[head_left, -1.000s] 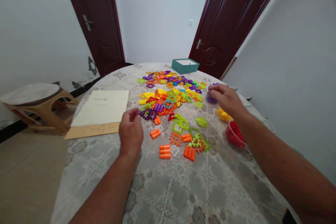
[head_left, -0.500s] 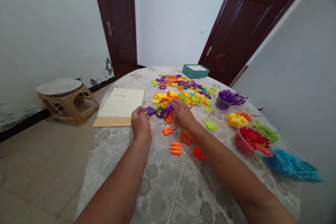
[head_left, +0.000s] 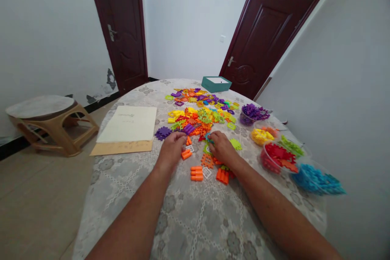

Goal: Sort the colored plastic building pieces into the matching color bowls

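A heap of coloured plastic building pieces (head_left: 198, 113) is spread over the middle of a round table with a grey patterned cloth (head_left: 195, 219). My left hand (head_left: 171, 149) rests at the heap's near edge, fingers curled down beside a small orange piece (head_left: 186, 154) and a purple piece (head_left: 163, 133); what they hold is hidden. My right hand (head_left: 222, 148) lies just right of it, fingertips pinched on a small blue-green piece (head_left: 209, 137). Orange tubes (head_left: 196, 173) and flat orange and green pieces lie between my wrists.
Clear bowls along the right edge hold sorted pieces: purple (head_left: 251, 113), yellow (head_left: 262, 135), red (head_left: 278, 156), green (head_left: 291, 146), blue (head_left: 317, 178). A teal box (head_left: 216, 84) sits at the far edge, a cream booklet (head_left: 129, 124) at the left. A stool (head_left: 45, 124) stands on the floor.
My right hand came back from the purple bowl to the heap's near edge. My left hand slid right and forward into the pieces. The camera view shifted.
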`<state>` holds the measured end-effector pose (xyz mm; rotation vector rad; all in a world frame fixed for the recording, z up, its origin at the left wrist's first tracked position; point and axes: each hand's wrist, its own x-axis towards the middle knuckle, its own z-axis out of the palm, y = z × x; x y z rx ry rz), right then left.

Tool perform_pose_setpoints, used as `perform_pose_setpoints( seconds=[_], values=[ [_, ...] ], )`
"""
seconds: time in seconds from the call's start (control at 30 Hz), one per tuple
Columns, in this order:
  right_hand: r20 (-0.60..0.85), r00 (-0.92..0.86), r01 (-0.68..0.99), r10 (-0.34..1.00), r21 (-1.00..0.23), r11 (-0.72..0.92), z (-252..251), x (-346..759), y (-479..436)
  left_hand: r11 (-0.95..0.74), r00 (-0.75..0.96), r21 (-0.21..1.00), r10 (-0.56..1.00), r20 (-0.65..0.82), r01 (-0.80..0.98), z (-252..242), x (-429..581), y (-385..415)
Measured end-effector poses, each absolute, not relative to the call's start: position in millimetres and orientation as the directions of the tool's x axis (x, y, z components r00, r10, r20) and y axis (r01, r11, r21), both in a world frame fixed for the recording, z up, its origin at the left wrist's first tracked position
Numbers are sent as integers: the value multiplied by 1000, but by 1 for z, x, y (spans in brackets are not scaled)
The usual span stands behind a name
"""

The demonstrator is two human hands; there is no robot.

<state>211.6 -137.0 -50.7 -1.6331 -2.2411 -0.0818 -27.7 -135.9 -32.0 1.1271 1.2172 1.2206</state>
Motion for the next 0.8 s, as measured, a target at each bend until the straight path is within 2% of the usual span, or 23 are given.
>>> perform_pose_setpoints(
  seconds=[0.07,0.13,0.23,0.33,0.43,0.57,0.67,0.8],
  values=[
    [327,-255,925,910,-191,328,-55,218,-145,-66,37,979,998,60,195,-33,-24,-140],
    [345,-255,911,903,-226,344,-58,224,-151,-194,78,898,981,178,394,-35,-22,-144],
    [403,-228,872,887,-321,370,-60,232,-158,-272,140,804,962,234,528,-36,-22,-147],
    [461,-83,819,883,-473,324,-58,239,-161,-278,188,791,960,207,546,-36,-21,-147],
    [401,123,710,908,-675,202,-57,246,-158,-273,234,822,956,175,500,-37,-20,-146],
    [196,257,320,946,-941,108,-58,250,-152,-282,297,840,943,153,464,-38,-18,-144],
    [56,252,46,966,-998,46,-57,248,-150,-271,295,859,944,149,434,-40,-17,-144],
    [-24,204,-68,979,-998,-11,-49,242,-155,-252,275,897,949,155,364,-40,-16,-144]
  ],
)
